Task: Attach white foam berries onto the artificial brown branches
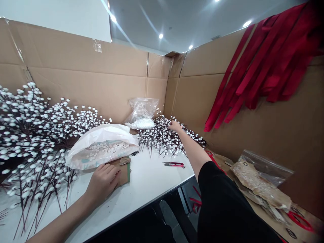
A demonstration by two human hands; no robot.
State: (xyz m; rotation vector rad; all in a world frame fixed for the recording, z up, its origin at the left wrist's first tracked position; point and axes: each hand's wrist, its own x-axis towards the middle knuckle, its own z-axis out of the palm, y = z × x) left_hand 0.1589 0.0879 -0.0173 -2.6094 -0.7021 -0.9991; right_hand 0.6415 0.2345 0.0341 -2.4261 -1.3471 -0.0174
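My left hand point(105, 179) rests on a small piece of cardboard point(124, 179) with its fingers curled in and nothing seen in them. Just beyond it lies a white plastic bag point(106, 131), its mouth gaping over loose white beads point(108, 148). At the far right end of the table, my right hand point(175, 126) is stretched out to a pile of white berry stems point(162, 136). Its fingers are pinched together at the pile's top, on what looks like a stem; the fingertips are partly hidden among the berries.
Berry branches point(32, 125) are heaped at the left. Red-handled thread snips point(173, 164) lie near the table's front edge. A clear bag of white beads point(141, 118) stands at the back. Red ribbons point(263, 67) hang over the cardboard wall point(197, 94); plastic packaging point(260, 179) lies at right.
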